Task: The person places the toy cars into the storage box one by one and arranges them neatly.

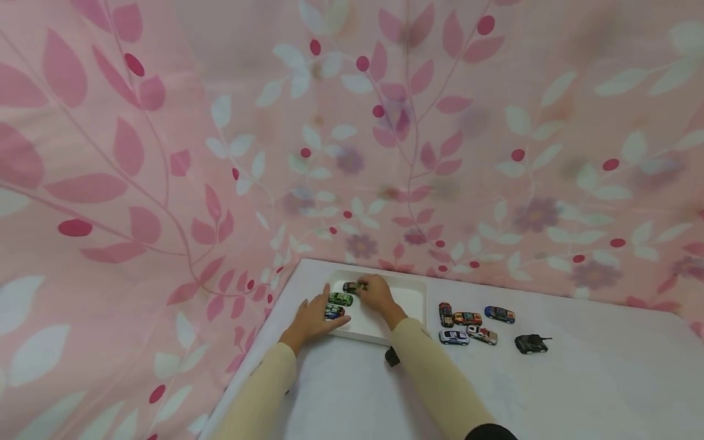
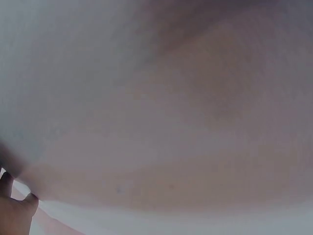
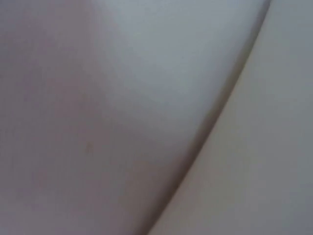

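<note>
A white tray (image 1: 411,305) holds three toy cars at its left end. My right hand (image 1: 378,292) pinches the back one, a dark toy car (image 1: 349,286), at its right end. A green toy car (image 1: 341,299) sits just in front of it. My left hand (image 1: 312,319) lies over the tray's left edge, fingers extended and thumb stretched to the right. A blue toy car (image 1: 333,311) shows between that thumb and the fingers, partly hidden. The left wrist view catches only some fingers (image 2: 17,213) at its lower left corner. The right wrist view is too blurred to show a hand.
Right of the tray stand a red toy car (image 1: 445,314), an orange one (image 1: 467,318), a blue one (image 1: 500,314), a purple-white one (image 1: 454,337), a white-red one (image 1: 482,334) and a toy tank (image 1: 531,343). A floral pink cloth (image 1: 352,183) hangs behind the white table (image 1: 605,366).
</note>
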### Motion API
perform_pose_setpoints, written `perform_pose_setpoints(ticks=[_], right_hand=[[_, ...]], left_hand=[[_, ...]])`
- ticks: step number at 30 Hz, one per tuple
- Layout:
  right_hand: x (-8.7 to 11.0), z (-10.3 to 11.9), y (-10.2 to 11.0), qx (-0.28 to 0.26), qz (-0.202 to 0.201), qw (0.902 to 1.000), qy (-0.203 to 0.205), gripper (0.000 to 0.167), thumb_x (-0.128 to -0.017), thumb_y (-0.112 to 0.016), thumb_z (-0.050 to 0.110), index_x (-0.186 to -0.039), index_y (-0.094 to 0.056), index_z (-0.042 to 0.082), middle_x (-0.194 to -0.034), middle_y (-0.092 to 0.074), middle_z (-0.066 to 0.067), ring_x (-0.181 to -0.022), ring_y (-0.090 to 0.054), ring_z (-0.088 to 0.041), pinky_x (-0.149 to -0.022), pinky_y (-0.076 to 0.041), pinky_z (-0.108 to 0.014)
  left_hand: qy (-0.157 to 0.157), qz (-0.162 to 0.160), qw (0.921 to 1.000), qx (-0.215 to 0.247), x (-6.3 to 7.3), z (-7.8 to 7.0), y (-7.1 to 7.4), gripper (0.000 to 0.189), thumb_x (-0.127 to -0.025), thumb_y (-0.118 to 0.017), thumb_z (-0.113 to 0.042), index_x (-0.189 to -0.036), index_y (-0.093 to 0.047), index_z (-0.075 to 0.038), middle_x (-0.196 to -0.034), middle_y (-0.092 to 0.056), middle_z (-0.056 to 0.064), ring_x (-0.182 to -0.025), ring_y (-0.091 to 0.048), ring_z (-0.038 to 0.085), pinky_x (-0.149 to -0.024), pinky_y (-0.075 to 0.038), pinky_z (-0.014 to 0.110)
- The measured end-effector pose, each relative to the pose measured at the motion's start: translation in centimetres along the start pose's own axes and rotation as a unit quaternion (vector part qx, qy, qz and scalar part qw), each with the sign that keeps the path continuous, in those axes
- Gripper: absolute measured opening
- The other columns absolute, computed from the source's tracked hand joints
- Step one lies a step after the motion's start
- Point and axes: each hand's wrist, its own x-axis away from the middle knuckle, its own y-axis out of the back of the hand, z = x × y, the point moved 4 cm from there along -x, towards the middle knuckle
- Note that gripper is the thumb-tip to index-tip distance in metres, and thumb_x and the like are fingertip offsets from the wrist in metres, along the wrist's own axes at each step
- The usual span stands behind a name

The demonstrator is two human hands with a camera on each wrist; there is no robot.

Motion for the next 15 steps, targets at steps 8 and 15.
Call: perform_pose_setpoints(ticks=[8,15], right_hand=[[-0.51,-0.53,-0.38,-0.043,0.003,0.9975,-0.056,0.026,-0.089,-0.07,0.01,-0.114,-0.074,0.006,-0.112,-0.074,-0.011,-0.107,-0.067,-0.028,-0.093,-0.053,-0.045],[-0.8,-0.1,-0.94,-0.042,0.017,0.9975,-0.055,0.025,-0.09,-0.07,0.012,-0.114,-0.074,0.007,-0.113,-0.073,-0.011,-0.108,-0.067,-0.028,-0.091,-0.054,-0.045]], left_hand=[[-0.004,-0.01,0.9999,-0.001,-0.3,-0.13,-0.07,0.114,-0.082,-0.057,-0.075,-0.159,-0.013,-0.005,-0.15,-0.047,0.018,-0.141,-0.044,0.03,-0.117,-0.019,0.063],[-0.006,-0.007,0.9999,-0.005,-0.17,0.01,-0.12,0.114,-0.082,-0.055,-0.077,-0.159,-0.012,-0.005,-0.151,-0.045,0.018,-0.141,-0.043,0.03,-0.117,-0.02,0.063]])
